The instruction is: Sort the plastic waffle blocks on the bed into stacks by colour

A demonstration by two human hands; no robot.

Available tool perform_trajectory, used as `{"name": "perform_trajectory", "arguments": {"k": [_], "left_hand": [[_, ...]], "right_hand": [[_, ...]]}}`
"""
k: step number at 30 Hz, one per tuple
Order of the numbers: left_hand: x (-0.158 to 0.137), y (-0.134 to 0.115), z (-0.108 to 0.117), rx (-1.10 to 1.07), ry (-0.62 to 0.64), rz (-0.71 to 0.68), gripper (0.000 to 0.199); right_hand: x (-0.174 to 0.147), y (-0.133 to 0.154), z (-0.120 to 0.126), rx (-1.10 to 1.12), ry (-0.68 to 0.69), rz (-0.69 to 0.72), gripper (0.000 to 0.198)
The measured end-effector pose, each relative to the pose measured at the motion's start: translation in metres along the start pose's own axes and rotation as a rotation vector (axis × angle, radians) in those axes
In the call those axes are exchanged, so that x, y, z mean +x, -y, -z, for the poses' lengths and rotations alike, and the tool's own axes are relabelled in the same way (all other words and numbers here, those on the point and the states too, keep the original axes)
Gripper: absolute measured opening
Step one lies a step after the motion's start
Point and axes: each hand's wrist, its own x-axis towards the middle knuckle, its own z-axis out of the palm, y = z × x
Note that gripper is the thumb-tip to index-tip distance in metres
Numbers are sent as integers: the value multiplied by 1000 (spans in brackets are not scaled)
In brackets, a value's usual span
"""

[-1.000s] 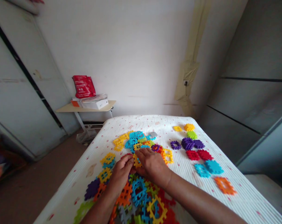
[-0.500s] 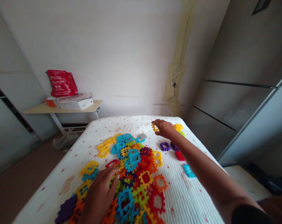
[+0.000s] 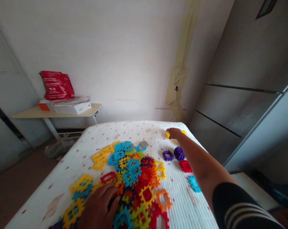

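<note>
My right hand [image 3: 175,133] reaches to the far right part of the bed, its fingers closed on a yellow interlocking block [image 3: 167,135]. Just beyond the wrist, more yellow blocks [image 3: 184,132] show in part. My left hand [image 3: 99,203] rests at the near left edge of a mixed pile of toothed plastic blocks [image 3: 146,175], thumb and fingers apart; its fingertips are partly lost among the pieces. Close by the left hand lie a yellow window block [image 3: 73,211] and a red ring-shaped block [image 3: 108,177].
Purple blocks [image 3: 179,153], a red stack [image 3: 185,166] and a blue block [image 3: 194,183] line the right side. A white dotted bed cover [image 3: 124,127] lies beneath everything. Behind left, a small table [image 3: 31,113] bears a red bag [image 3: 56,86]. A grey wardrobe [image 3: 239,105] stands right.
My right hand has moved right and slightly lower in view with the yellow block, towards the other yellow ones. My left hand stays at the pile; the view has shifted slightly.
</note>
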Motion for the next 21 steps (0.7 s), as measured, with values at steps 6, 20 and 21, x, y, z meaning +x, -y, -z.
{"name": "perform_trajectory", "arguments": {"k": [6, 20, 21], "left_hand": [[-2, 1, -2, 19, -21, -15, 23], [2, -23, 16, -5, 48, 44, 20], [2, -24, 17, -12, 48, 49, 19]], "right_hand": [[14, 0, -8, -28, 61, -15, 34], [38, -9, -26, -29, 27, 26, 53], [39, -11, -27, -23, 22, 20, 53]]}}
